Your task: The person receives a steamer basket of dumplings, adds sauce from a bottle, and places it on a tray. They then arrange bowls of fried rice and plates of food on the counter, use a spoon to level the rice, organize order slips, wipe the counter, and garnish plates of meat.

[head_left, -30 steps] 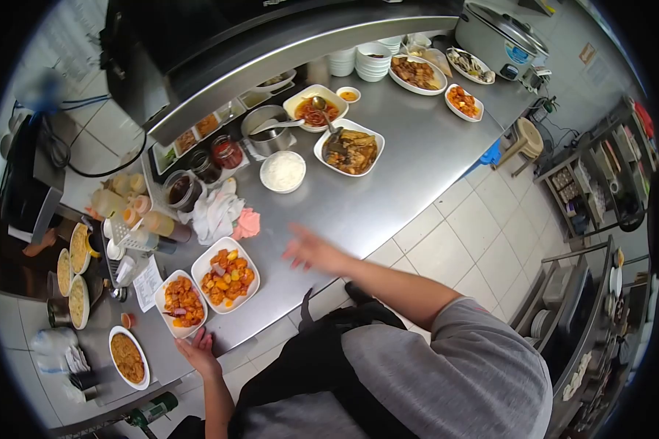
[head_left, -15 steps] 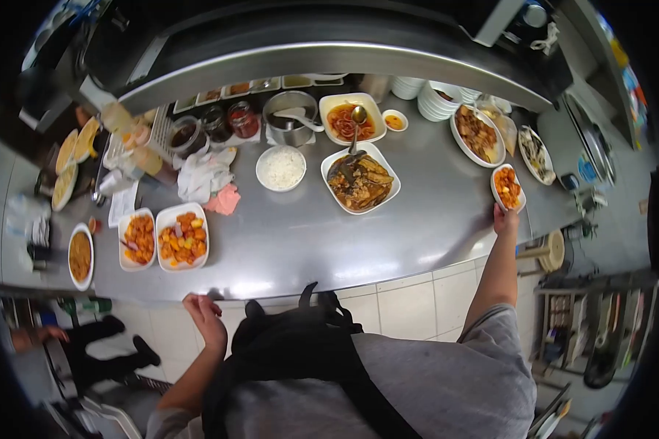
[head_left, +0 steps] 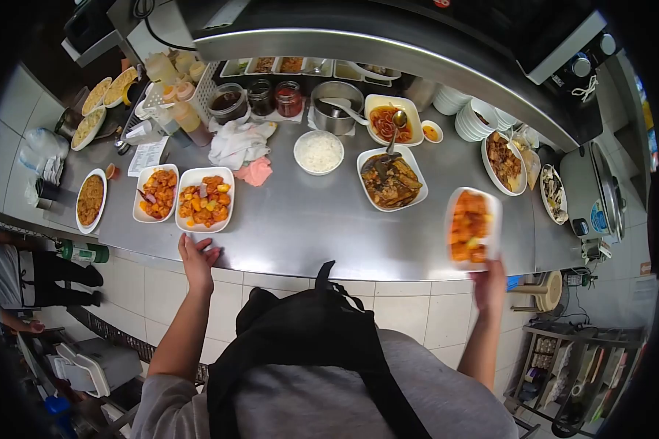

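Observation:
My right hand [head_left: 490,284] grips the near end of a white oblong dish [head_left: 473,228] and holds it up over the counter's front edge. Orange-red sauced chunks fill that dish, slightly blurred by motion. Near the front edge at left, my left hand [head_left: 198,256] has its fingers apart and holds nothing. Just beyond its fingertips stands a square white dish [head_left: 206,200] of similar orange chunks with yellow pieces. A second such dish [head_left: 156,193] sits close beside it on the left.
On the steel counter [head_left: 300,234] are a bowl of rice [head_left: 319,152], a dark saucy dish [head_left: 392,179], a noodle-like red dish [head_left: 393,121], a pot [head_left: 337,107], cloths [head_left: 241,144] and stacked bowls [head_left: 478,117]. Overhead runs a steel shelf [head_left: 388,45]. A person [head_left: 29,271] stands at far left.
My right hand has brought its dish in from the far right, nearer to me and higher. My left hand has moved up to the square dish. The camera view has shifted.

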Available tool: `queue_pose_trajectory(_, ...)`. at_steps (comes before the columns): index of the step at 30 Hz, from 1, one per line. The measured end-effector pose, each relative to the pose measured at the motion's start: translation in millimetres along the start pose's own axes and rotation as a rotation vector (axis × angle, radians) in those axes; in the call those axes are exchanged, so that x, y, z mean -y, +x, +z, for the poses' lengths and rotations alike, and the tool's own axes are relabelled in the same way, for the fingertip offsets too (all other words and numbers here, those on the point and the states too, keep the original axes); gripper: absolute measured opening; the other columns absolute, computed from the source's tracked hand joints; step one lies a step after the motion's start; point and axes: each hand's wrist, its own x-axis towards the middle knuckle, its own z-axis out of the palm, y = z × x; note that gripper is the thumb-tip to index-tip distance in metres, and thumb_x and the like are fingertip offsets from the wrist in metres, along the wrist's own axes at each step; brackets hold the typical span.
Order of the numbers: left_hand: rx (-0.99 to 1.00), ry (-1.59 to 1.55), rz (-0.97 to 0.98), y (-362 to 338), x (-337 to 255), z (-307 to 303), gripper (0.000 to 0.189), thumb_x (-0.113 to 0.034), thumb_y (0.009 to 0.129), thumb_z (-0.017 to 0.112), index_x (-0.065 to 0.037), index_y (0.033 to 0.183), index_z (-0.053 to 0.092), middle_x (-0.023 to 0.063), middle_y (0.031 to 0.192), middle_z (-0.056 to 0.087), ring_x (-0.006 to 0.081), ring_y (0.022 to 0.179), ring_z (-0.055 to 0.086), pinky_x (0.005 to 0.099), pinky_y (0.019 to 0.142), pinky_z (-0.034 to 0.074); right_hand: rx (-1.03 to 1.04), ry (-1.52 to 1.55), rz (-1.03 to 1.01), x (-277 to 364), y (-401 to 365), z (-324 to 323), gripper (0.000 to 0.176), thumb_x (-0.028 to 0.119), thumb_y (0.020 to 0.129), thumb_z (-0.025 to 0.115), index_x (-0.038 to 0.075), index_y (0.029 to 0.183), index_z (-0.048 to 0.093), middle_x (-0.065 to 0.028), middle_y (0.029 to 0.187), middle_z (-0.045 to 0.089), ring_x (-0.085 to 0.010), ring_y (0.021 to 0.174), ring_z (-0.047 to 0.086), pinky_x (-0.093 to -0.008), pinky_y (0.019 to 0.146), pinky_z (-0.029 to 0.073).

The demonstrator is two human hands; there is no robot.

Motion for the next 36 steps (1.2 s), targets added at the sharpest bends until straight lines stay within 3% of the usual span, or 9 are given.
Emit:
queue_pose_trajectory(3, 0.066, 0.055, -0.043, 27, -5, -15, 0.055, -0.046, 0.103, 0.032, -0.012, 0.145, 0.024, 0.0099, 0.088, 0.059, 0.0169, 0.064, 0.06, 0.0279, 0.061, 0.052, 0.4, 0.176, 0.203, -30, -36, 115, 0.037, 0.017, 0.095, 0.043, 0.0, 0.127, 0.044, -0.0159, 0.116, 0.059, -0.0228, 0.095, 0.066, -0.0285, 0.065, 0.061)
queue_pose_trajectory(8, 0.265, 0.174, 0.044, 62, -11, -31, 0.045, -0.033, 0.105, 0.03, -0.01, 0.143, 0.024, 0.0116, 0.084, 0.063, 0.0163, 0.062, 0.063, 0.0266, 0.057, 0.054, 0.473, 0.127, 0.348, -110, -70, 269, 0.033, 0.008, 0.096, 0.041, 0.003, 0.127, 0.03, -0.0211, 0.117, 0.053, -0.0297, 0.093, 0.066, -0.0345, 0.07, 0.061)
queue_pose_trajectory(13, 0.396, 0.154, 0.006, 81, -22, -42, 0.041, -0.023, 0.105, 0.029, -0.009, 0.143, 0.021, 0.0149, 0.087, 0.064, 0.02, 0.07, 0.067, 0.0298, 0.063, 0.058, 0.517, 0.117, 0.285, -127, -90, 335, 0.045, 0.018, 0.1, 0.043, 0.003, 0.138, 0.024, -0.0224, 0.116, 0.055, -0.0271, 0.088, 0.067, -0.0348, 0.07, 0.06)
queue_pose_trajectory(16, 0.503, 0.098, 0.002, 96, -23, -54, 0.043, -0.022, 0.105, 0.031, -0.009, 0.145, 0.02, 0.0156, 0.089, 0.064, 0.0203, 0.076, 0.068, 0.0296, 0.068, 0.057, 0.745, -0.334, 0.364, -82, -85, 331, 0.066, 0.037, 0.098, 0.053, 0.002, 0.145, 0.024, -0.0177, 0.094, 0.068, -0.0193, 0.066, 0.067, -0.0294, 0.061, 0.057)
queue_pose_trajectory(19, 0.54, 0.164, 0.015, 104, -28, -67, 0.047, -0.025, 0.105, 0.033, -0.009, 0.147, 0.018, 0.0158, 0.09, 0.064, 0.021, 0.077, 0.068, 0.0298, 0.07, 0.057, 0.535, -0.774, -0.135, -36, -39, 342, 0.032, 0.029, 0.098, 0.052, 0.002, 0.108, 0.065, -0.0076, 0.069, 0.066, -0.0137, 0.059, 0.062, -0.0285, 0.052, 0.048)
queue_pose_trajectory(21, 0.522, 0.09, -0.032, 109, -23, -76, 0.051, -0.025, 0.104, 0.037, -0.008, 0.149, 0.019, 0.0157, 0.091, 0.062, 0.0209, 0.077, 0.068, 0.0299, 0.068, 0.057, 0.275, -0.884, -0.696, 9, -1, 382, 0.023, 0.022, 0.096, 0.055, 0.002, 0.102, 0.065, -0.013, 0.073, 0.066, -0.022, 0.062, 0.064, -0.0356, 0.058, 0.048)
queue_pose_trajectory(25, 0.514, 0.05, -0.036, 108, -28, -73, 0.048, -0.024, 0.104, 0.039, -0.003, 0.145, 0.028, 0.0145, 0.091, 0.061, 0.0203, 0.074, 0.068, 0.0283, 0.065, 0.057, 0.129, -1.125, -1.261, 54, 127, 492, 0.023, 0.023, 0.093, 0.058, 0.006, 0.106, 0.065, -0.0157, 0.091, 0.069, -0.0312, 0.085, 0.066, -0.0401, 0.076, 0.05)
queue_pose_trajectory(31, 0.412, 0.008, -0.025, 107, -23, -70, 0.043, -0.02, 0.103, 0.042, 0.0, 0.14, 0.039, 0.0112, 0.085, 0.06, 0.0182, 0.071, 0.067, 0.0273, 0.064, 0.057, 0.366, -1.563, -0.776, 36, 258, 562, 0.018, 0.024, 0.085, 0.062, 0.011, 0.097, 0.069, -0.013, 0.094, 0.069, -0.0351, 0.094, 0.064, -0.0436, 0.082, 0.05)
queue_pose_trajectory(36, 0.403, 0.084, 0.046, 106, -22, -68, 0.044, -0.023, 0.104, 0.038, 0.0, 0.141, 0.037, 0.0143, 0.084, 0.064, 0.0194, 0.073, 0.068, 0.0283, 0.065, 0.058, 0.234, -1.936, -1.257, 61, 244, 568, 0.018, 0.015, 0.081, 0.064, 0.014, 0.097, 0.073, -0.0147, 0.095, 0.07, -0.0305, 0.09, 0.067, -0.0406, 0.078, 0.052)
